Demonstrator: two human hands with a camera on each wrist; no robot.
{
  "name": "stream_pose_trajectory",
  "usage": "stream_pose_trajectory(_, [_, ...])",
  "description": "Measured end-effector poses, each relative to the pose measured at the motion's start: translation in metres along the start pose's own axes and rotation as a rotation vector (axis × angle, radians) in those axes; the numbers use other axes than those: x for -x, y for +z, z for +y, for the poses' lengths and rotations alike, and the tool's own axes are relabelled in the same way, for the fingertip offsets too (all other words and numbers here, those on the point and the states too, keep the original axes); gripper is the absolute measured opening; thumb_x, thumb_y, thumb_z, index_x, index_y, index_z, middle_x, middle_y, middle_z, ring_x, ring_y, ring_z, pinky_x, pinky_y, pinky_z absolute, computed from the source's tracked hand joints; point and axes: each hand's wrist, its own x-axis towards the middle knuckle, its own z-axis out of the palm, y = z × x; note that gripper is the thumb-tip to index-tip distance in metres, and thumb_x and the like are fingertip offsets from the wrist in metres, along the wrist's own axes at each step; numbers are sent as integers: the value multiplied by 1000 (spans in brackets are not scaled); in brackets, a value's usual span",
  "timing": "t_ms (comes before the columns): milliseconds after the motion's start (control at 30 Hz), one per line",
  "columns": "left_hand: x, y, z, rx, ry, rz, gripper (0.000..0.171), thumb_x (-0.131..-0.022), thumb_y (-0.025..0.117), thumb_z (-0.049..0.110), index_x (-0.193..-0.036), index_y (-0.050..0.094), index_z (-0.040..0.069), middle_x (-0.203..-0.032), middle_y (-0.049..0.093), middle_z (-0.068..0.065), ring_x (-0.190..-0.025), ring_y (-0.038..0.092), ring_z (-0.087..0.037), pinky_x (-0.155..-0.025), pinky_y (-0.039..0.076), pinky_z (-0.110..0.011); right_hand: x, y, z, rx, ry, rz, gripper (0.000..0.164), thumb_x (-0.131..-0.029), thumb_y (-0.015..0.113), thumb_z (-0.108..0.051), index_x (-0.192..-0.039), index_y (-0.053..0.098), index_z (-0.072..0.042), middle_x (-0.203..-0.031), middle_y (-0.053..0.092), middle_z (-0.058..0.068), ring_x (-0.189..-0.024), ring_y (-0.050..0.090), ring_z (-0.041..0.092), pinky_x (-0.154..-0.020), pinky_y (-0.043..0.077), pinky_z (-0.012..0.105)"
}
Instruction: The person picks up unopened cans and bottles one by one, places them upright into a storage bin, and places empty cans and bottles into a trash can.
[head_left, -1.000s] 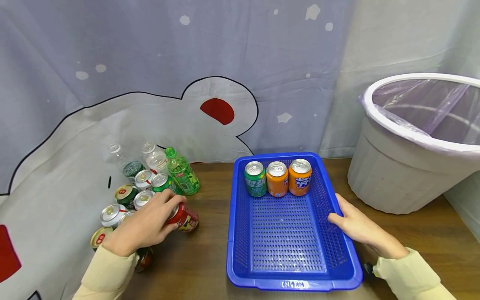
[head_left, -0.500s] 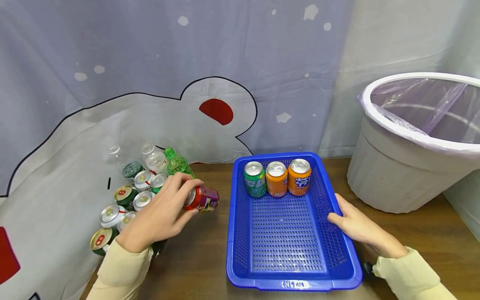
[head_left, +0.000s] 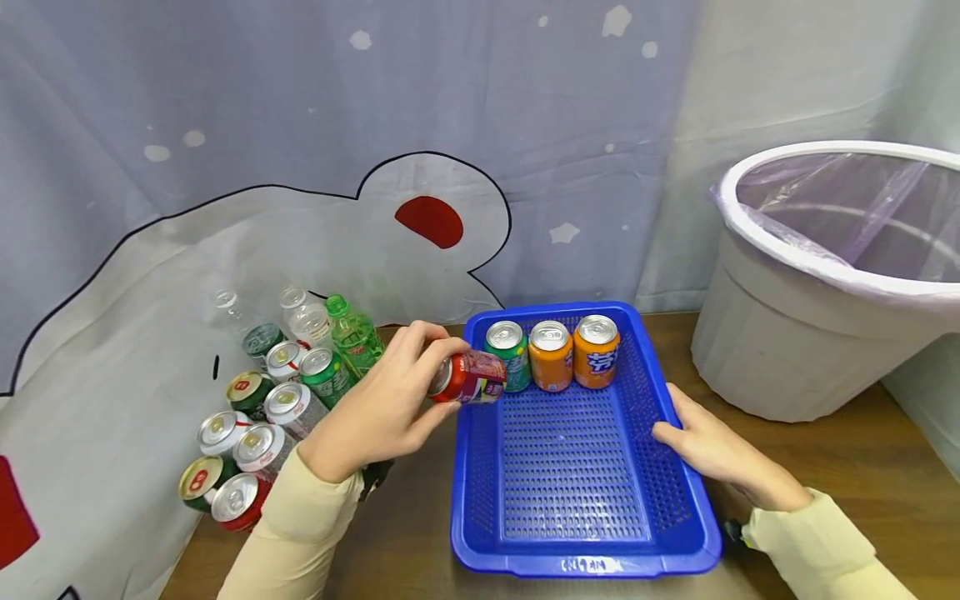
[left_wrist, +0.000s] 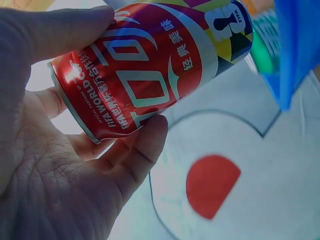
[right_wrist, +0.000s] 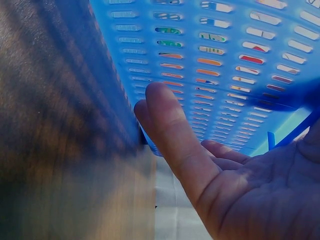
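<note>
My left hand [head_left: 386,404] grips a red cola can [head_left: 474,379] by its top end. The can is tilted onto its side over the left rim of the blue plastic basket [head_left: 570,475]. In the left wrist view, thumb and fingers wrap the can [left_wrist: 155,70], its patterned end pointing away from the palm. One green can [head_left: 517,367] and two orange cans [head_left: 552,358] stand in a row along the basket's back wall. My right hand [head_left: 708,442] holds the basket's right side, thumb over the rim; its fingers [right_wrist: 172,130] lie against the perforated outer wall.
Several upright cans [head_left: 258,450] cluster on the wooden table at the left. Behind them stand a green bottle [head_left: 354,333] and two clear bottles [head_left: 307,317]. A large grey bin [head_left: 795,333] with a plastic liner is at the right. A printed curtain [head_left: 420,92] hangs behind.
My left hand has lifted the cola can from beside the cluster and carried it rightward to the basket's left rim. My right hand keeps its hold on the basket.
</note>
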Motion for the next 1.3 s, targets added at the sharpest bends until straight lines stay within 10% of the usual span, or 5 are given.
stream_pose_trajectory(667, [-74, 47, 26, -41, 213, -201, 56, -90, 77, 25, -139, 51, 13, -119, 54, -7, -108, 52, -24, -96, 45, -35, -1, 0, -2, 39, -3, 12, 59, -99, 49, -2, -150, 24, 12, -132, 55, 37, -93, 72, 28, -71, 63, 37])
stream_pose_trajectory(1300, [-112, 80, 59, -162, 199, -521, 58, -91, 78, 31, -141, 49, 24, -135, 53, -6, -117, 56, -24, -99, 55, -33, 1, 0, -2, 4, 7, -7, 59, -100, 48, -2, -152, 22, 10, -133, 54, 38, -95, 73, 30, -73, 63, 38])
